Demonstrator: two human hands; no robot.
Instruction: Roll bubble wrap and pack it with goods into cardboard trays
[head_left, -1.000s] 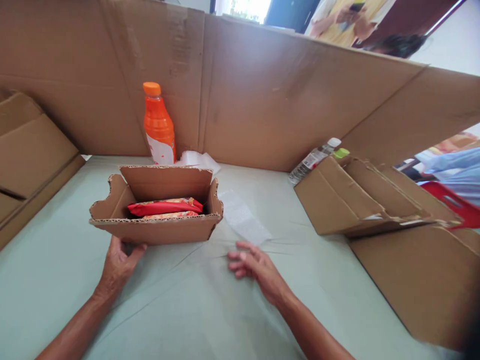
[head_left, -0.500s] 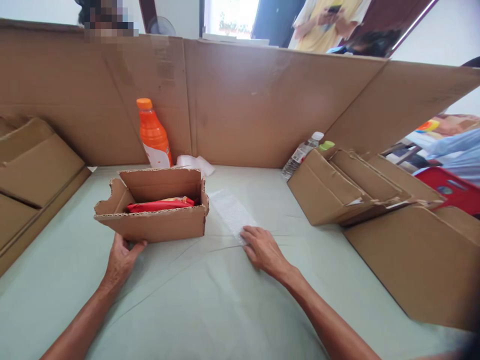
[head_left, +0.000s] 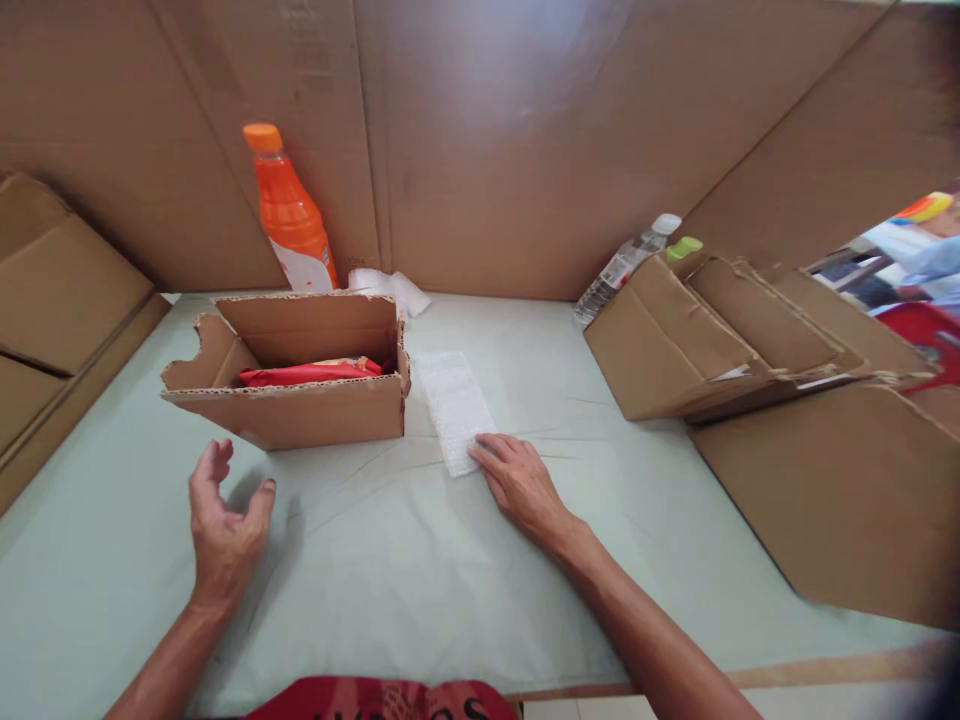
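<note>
Under my right hand (head_left: 521, 485): the near end of the bubble wrap sheet (head_left: 456, 408), fingers flat on top to pin it to the table (head_left: 420, 570), nothing gripped. My left hand (head_left: 223, 525) hovers palm-in, fingers loosely curled and spread, holding nothing, just short of the open cardboard box (head_left: 296, 405). Wrap lies just beside the box's right wall. Red snack packets (head_left: 311, 372) lie flat inside, below the rim. Orange bottle (head_left: 287, 210) stands upright behind the box against the cardboard screen (head_left: 525, 130). Folded cartons (head_left: 720, 345) are stacked right, a clear bottle (head_left: 626, 265) leaning behind them.
</note>
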